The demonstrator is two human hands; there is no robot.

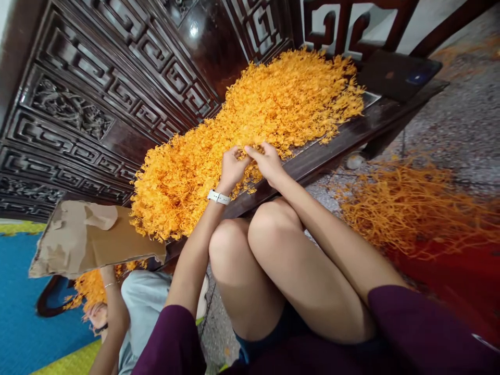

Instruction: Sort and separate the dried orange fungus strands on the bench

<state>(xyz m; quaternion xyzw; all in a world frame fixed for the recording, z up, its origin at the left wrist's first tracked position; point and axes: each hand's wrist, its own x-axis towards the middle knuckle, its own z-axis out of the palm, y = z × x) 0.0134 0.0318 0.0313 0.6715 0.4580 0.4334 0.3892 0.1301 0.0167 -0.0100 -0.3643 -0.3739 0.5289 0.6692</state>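
Observation:
A long heap of small orange plastic-looking pieces (289, 99) covers much of a dark wooden bench (312, 162). At the heap's front edge, my left hand (233, 167) and my right hand (269, 161) meet with their fingertips almost touching. Both hands have bent, pinched fingers around a small orange piece (247, 148), partly hidden by the fingers. A white watch band (219, 197) is on my left wrist.
Carved dark wood panels (117, 83) rise behind the heap. A cardboard piece (113, 242) lies at the left, near another person's arm (115, 302) and legs. A dark flat device (398, 75) rests on the bench's right end. Orange stems (406, 203) pile up at the right.

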